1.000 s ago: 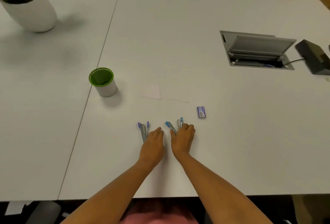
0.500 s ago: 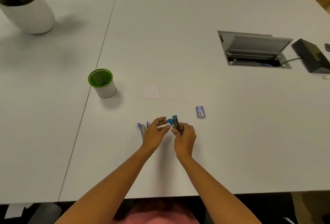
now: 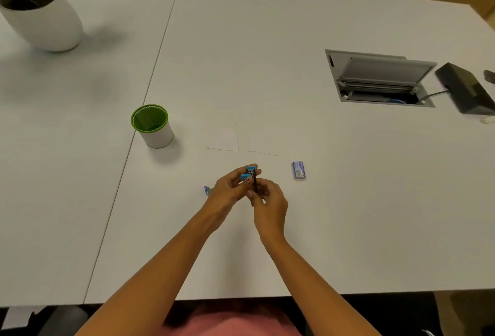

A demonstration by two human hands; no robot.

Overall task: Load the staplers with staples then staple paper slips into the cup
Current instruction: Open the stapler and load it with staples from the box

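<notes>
Salmon-pink top [image 3: 235, 322], with left forearm [image 3: 160, 268] and right forearm [image 3: 308, 268] bare.

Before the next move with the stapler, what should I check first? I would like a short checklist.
1. Stapler gripped by left hand and right hand: ok.
2. Its magazine open for loading: cannot tell.
3. Staple box on the table, right of the hands: ok.
4. Left paper slip and right paper slip lying flat: ok.
5. Cup upright: ok.
6. Second stapler loaded: cannot tell.
</notes>
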